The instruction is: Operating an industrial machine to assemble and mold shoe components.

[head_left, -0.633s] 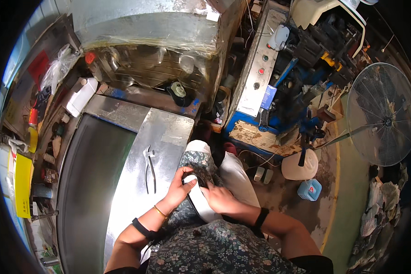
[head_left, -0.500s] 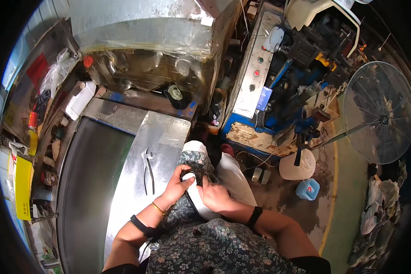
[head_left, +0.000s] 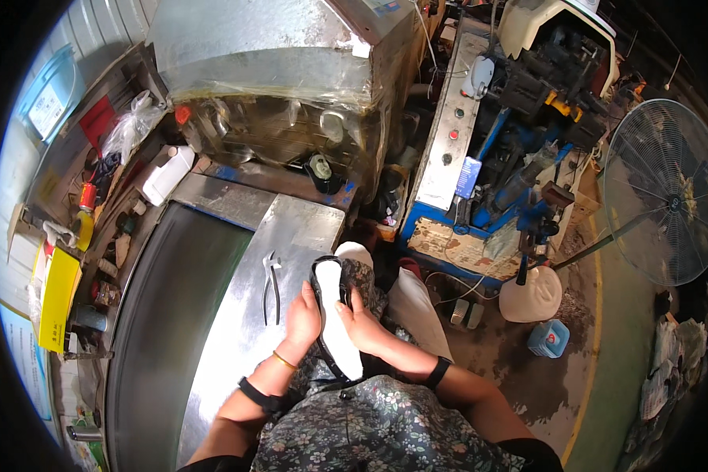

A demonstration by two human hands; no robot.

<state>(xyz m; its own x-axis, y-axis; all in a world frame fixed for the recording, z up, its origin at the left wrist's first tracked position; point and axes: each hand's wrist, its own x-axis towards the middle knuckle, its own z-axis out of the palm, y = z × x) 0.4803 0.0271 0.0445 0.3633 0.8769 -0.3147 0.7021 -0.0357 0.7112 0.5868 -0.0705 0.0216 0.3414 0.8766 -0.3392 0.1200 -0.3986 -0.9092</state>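
Over my lap I hold a half-made shoe (head_left: 332, 295), its long white underside facing up and a black edge showing round it. My left hand (head_left: 301, 316) is closed on its left side, the thumb pointing toward the far end. On the other side my right hand (head_left: 360, 322) grips the black edge, fingers bent round it. The undersides of both grips are hidden. Left of the shoe, a pair of pincers (head_left: 271, 289) with dark handles lies on a shiny metal plate (head_left: 240, 346).
Beyond the plate's left edge runs a dark conveyor belt (head_left: 165, 307). A blue-framed machine (head_left: 436, 224) with a button panel stands ahead on the right. Farther right are a whitish jug (head_left: 531, 295), a light-blue container (head_left: 549, 338) and a standing fan (head_left: 669, 197).
The shoe has come into fuller view, its white underside now lying lengthwise between my hands. My hands have spread to its two sides. The whole view has shifted slightly.
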